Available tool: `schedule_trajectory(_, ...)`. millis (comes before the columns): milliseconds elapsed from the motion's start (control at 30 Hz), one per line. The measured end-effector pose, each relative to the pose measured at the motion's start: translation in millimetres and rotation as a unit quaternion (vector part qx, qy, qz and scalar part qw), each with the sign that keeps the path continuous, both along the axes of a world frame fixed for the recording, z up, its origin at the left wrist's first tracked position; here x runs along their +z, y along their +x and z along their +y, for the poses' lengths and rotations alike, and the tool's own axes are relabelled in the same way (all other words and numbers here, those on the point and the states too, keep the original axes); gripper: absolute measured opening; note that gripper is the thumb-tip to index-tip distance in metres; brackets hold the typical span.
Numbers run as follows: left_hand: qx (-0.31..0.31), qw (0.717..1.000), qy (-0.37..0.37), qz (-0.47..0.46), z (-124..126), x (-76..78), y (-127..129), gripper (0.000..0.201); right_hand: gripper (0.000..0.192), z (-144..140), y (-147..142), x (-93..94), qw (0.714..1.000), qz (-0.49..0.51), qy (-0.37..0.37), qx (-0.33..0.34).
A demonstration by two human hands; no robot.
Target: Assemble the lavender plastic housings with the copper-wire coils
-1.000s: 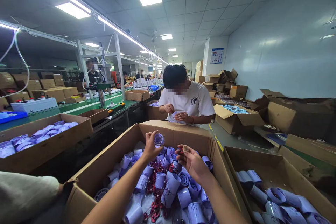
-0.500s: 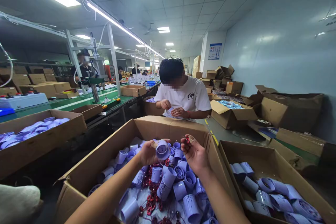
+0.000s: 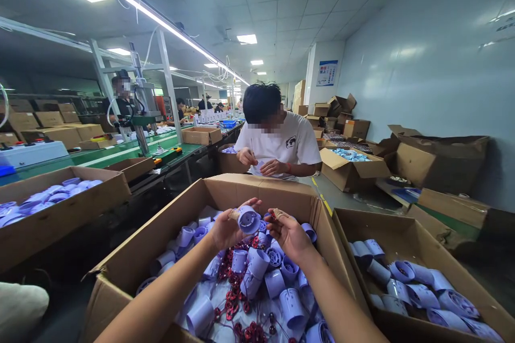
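Observation:
My left hand [image 3: 227, 229] grips a lavender plastic cup-shaped housing [image 3: 248, 220], its slotted round face turned toward me. Close to its right, my right hand [image 3: 290, 231] pinches a small red part [image 3: 273, 214] between thumb and fingers; most of that part is covered. Both hands are over a big cardboard box [image 3: 116, 244]. Inside it lie several more lavender housings [image 3: 292, 305] and a tangle of red parts with dark wires [image 3: 233, 300]. The red part and the housing are a small distance apart.
At the right stands a box [image 3: 402, 225] of lavender housings, and another box [image 3: 112, 193] of them is at the left. A person in a white shirt [image 3: 295, 139] works across from me. A green conveyor [image 3: 100, 155] with a press machine [image 3: 140, 102] runs along the left.
My right hand has come nearer to the housing in my left hand, bringing the red part closer to it. The housing is turned slightly. The camera view has shifted a little.

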State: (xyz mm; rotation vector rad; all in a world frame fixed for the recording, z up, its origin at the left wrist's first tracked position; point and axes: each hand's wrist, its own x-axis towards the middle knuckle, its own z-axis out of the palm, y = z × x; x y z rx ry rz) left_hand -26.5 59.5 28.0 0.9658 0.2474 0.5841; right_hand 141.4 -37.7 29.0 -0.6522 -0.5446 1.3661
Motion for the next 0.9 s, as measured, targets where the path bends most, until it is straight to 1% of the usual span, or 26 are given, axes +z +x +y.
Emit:
schedule_trajectory(67,-0.015,0.999,-0.028,-0.040,2.1,-0.3,-0.6,0.063,0.016,1.3,0.5,-1.7,1.000,-0.006,-0.005,-0.001)
schedule_trajectory(133,-0.010,0.997,-0.056,-0.049,3.2,-0.1,-0.7,0.050,0.021,3.3,1.0,-5.1,1.000,-0.012,-0.009,-0.007)
schedule_trajectory(233,0.045,0.994,-0.095,-0.039,2.7,2.9,0.1,0.032,0.029,7.9,3.4,-12.0,0.999,-0.021,-0.013,-0.025)
schedule_trajectory(300,0.077,0.990,-0.115,-0.038,1.9,6.2,0.7,0.027,0.034,11.0,5.7,-16.3,0.999,-0.028,-0.018,-0.035)
schedule_trajectory(367,0.092,0.987,-0.126,-0.038,1.5,9.0,0.9,0.026,0.039,12.9,7.4,-18.6,0.998,-0.038,-0.022,-0.037)
schedule_trajectory(433,0.096,0.986,-0.130,-0.038,1.8,10.8,0.2,0.027,0.042,13.0,8.0,-18.6,0.998,-0.046,-0.021,-0.031)
schedule_trajectory(633,0.080,0.985,-0.141,-0.061,4.6,11.9,-3.9,0.037,0.045,4.8,7.0,-10.0,0.998,-0.059,0.006,0.006)
schedule_trajectory(733,0.081,0.982,-0.152,-0.076,5.8,12.5,-5.2,0.038,0.044,0.6,8.1,-5.8,0.997,-0.063,0.020,0.025)
schedule_trajectory(833,0.072,0.981,-0.161,-0.081,6.5,11.4,-5.1,0.039,0.043,-2.1,8.3,-3.7,0.996,-0.067,0.038,0.054)
schedule_trajectory(900,0.058,0.981,-0.167,-0.080,6.3,9.1,-4.1,0.042,0.041,-3.5,7.3,-3.6,0.992,-0.067,0.056,0.087)
